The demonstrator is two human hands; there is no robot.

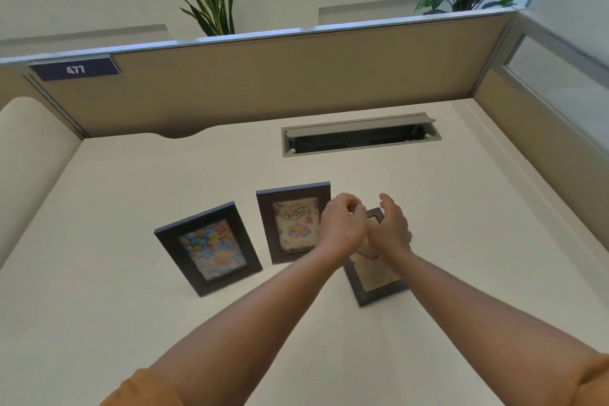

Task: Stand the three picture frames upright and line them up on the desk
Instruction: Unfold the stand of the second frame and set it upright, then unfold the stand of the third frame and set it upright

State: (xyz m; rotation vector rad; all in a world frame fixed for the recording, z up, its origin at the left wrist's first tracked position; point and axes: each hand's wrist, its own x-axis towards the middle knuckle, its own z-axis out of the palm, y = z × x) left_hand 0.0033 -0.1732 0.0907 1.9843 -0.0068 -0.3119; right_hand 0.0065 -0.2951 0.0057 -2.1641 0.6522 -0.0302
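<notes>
Dark-framed and showing pastel balloons, the balloon picture frame (208, 249) sits furthest left on the desk (115, 208), rotated off the line of its neighbours; whether it stands or lies flat cannot be confirmed. Beside it, the birthday picture frame (294, 222) faces me squarely. Risk: my left forearm crosses just in front of this frame, so a careless withdrawal could knock it. My left hand (342, 227) is curled, fingers bent loosely inward, gripping nothing that I can see. Touching it, my right hand (390, 227) is cupped with fingers spread apart, poised over the third picture frame (375, 277), which shows its brown backing and its easel stand. Risk: if the stand is not fully opened, this frame will likely fall when released. Both wrists converge above its upper edge.
</notes>
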